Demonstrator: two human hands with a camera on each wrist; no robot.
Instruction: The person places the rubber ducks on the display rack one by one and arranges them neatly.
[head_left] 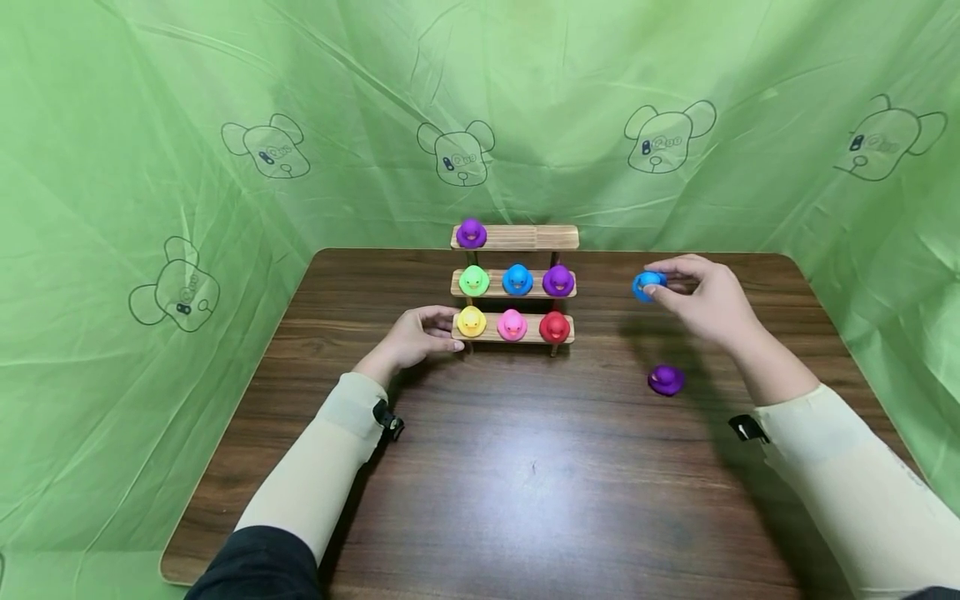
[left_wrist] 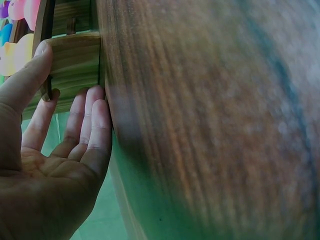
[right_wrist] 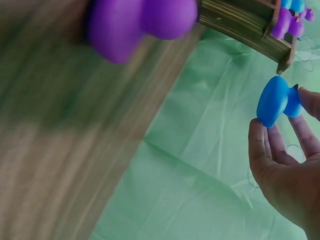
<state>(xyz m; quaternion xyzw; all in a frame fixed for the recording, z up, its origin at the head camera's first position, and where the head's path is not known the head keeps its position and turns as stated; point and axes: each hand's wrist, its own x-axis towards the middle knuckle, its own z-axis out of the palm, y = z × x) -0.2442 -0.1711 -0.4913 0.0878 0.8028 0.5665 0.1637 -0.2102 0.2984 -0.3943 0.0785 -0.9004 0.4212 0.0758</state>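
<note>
A three-tier wooden shelf (head_left: 535, 237) stands at the back of the table. My left hand (head_left: 418, 337) is at the left end of its lowest board; thumb and fingers grip that end, as the left wrist view shows. The right hand (head_left: 705, 297) pinches a blue rubber duck (right_wrist: 273, 102) above the table, right of the shelf. A purple duck (head_left: 471, 234) sits at the top tier's left. Green (head_left: 473, 281), blue (head_left: 517, 280) and purple ducks (head_left: 558, 282) occupy the middle tier; yellow (head_left: 471, 322), pink (head_left: 512, 325) and red ducks (head_left: 554, 327) the lowest.
Another purple duck (head_left: 666, 380) lies on the dark wooden table (head_left: 465, 500), below the right hand in the head view. Green cloth (head_left: 555, 67) with printed animal heads hangs behind the table and along its sides.
</note>
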